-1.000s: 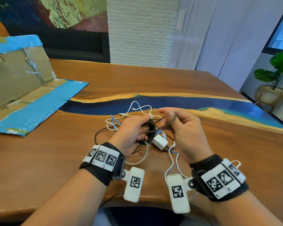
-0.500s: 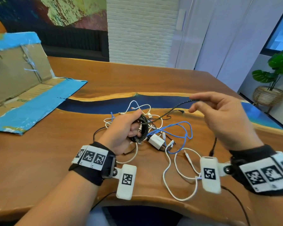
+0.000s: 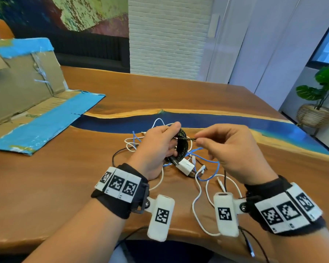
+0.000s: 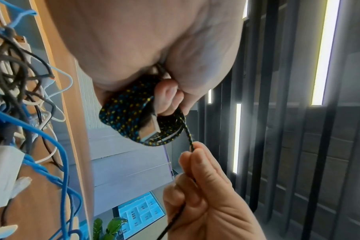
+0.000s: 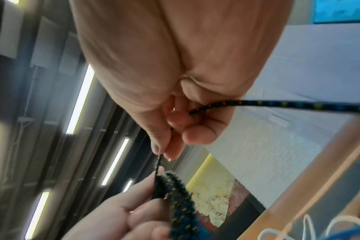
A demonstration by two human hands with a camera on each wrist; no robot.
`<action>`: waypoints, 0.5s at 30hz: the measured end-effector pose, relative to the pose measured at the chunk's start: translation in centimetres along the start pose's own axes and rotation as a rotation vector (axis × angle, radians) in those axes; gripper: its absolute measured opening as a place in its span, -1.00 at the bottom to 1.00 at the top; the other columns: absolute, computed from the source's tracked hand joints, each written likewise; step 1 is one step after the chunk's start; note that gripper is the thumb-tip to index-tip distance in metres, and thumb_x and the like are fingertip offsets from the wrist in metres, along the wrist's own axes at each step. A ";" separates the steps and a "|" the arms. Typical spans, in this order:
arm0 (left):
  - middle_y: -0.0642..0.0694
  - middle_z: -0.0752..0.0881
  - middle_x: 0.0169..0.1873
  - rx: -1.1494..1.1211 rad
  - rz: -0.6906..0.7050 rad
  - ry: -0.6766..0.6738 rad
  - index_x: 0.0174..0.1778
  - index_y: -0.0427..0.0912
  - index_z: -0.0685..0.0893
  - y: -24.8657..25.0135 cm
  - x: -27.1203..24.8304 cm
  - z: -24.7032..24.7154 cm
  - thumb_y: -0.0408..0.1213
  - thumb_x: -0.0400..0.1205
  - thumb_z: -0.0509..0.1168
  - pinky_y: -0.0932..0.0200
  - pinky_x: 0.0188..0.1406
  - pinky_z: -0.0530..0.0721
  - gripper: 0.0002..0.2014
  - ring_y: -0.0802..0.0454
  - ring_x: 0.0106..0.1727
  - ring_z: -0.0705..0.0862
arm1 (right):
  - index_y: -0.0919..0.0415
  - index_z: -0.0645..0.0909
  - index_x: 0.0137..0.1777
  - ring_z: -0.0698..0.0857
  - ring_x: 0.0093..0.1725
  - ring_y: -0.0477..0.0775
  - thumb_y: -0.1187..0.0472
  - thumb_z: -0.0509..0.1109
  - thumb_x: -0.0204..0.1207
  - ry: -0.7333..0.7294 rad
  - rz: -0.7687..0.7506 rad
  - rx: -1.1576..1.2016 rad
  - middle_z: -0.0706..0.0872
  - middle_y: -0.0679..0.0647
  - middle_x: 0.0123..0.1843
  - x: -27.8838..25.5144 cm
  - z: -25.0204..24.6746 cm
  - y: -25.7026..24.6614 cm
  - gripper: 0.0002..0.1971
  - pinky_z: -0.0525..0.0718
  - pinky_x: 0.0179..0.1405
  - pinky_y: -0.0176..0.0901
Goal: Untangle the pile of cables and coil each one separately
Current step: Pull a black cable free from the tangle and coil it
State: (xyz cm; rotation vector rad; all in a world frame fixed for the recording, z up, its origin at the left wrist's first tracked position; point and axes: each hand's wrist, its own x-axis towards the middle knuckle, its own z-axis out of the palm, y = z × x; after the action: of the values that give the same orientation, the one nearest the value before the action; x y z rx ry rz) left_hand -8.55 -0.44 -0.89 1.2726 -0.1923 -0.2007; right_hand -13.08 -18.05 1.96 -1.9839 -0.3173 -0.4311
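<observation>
My left hand (image 3: 156, 147) grips a coil of black braided cable (image 3: 181, 147) flecked with yellow and blue, held just above the wooden table (image 3: 65, 177). The left wrist view shows the coil (image 4: 131, 116) with its USB plug (image 4: 152, 132) lying against it. My right hand (image 3: 228, 149) pinches the free strand of the same cable (image 5: 158, 162) a short way right of the coil, and the strand runs on through its fingers. Below the hands lies a tangle of blue cable (image 3: 207, 164), white cables (image 3: 199, 202), thin black cables and a white charger (image 3: 186, 167).
A flattened cardboard box with blue tape (image 3: 32, 103) lies at the table's left. A blue resin strip (image 3: 235, 124) crosses the table beyond the hands. A potted plant (image 3: 319, 99) stands on the floor at right. The table's near edge runs under my wrists.
My right hand, which had drawn the black strand out to the right half a second ago, has come back in close to the coil in my left hand.
</observation>
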 end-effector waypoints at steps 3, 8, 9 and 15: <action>0.00 0.22 -0.57 -0.070 -0.055 -0.048 -0.26 -0.11 0.44 0.1 -0.2 0.1 -0.08 0.81 0.24 0.11 -0.32 0.43 -0.66 0.09 -0.59 0.16 | 0.06 0.86 -0.13 0.80 -0.21 -0.24 0.37 0.57 0.53 0.078 -0.048 -0.137 0.86 -0.21 -0.24 0.8 -0.3 0.7 -0.83 0.68 -0.18 -0.43; 0.01 0.20 -0.55 -0.229 -0.109 -0.121 -0.30 -0.12 0.47 1.0 -0.8 1.4 -0.05 0.80 0.23 0.16 -0.38 0.46 -0.63 0.11 -0.60 0.15 | 0.11 0.86 -0.06 0.84 -0.06 -0.15 0.44 0.50 0.56 0.051 -0.022 0.008 0.90 -0.11 -0.12 0.4 2.5 2.3 -0.79 0.76 -0.02 -0.24; 0.01 0.21 -0.56 -0.216 -0.098 -0.121 -0.27 -0.12 0.46 1.1 -0.9 1.6 -0.05 0.81 0.22 0.17 -0.39 0.46 -0.65 0.11 -0.60 0.16 | 0.18 0.86 -0.02 0.85 -0.06 -0.07 0.46 0.49 0.57 0.052 0.009 0.108 0.90 -0.02 -0.10 0.2 3.2 2.7 -0.81 0.78 -0.02 -0.14; -0.01 0.29 -0.53 -0.089 -0.020 -0.061 -0.28 -0.11 0.43 0.9 -0.8 1.3 -0.07 0.83 0.19 0.11 -0.29 0.42 -0.64 0.08 -0.54 0.20 | 0.32 0.83 0.03 0.79 -0.02 0.14 0.43 0.24 0.66 -0.036 0.245 0.646 0.84 0.28 -0.02 -1.0 4.6 3.6 -0.71 0.73 0.06 -0.01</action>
State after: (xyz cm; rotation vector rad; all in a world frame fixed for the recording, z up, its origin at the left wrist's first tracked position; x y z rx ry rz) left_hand -9.66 -1.23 0.28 1.1812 -0.2208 -0.2627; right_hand -11.73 -15.48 -3.25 -1.3738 -0.1974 -0.1095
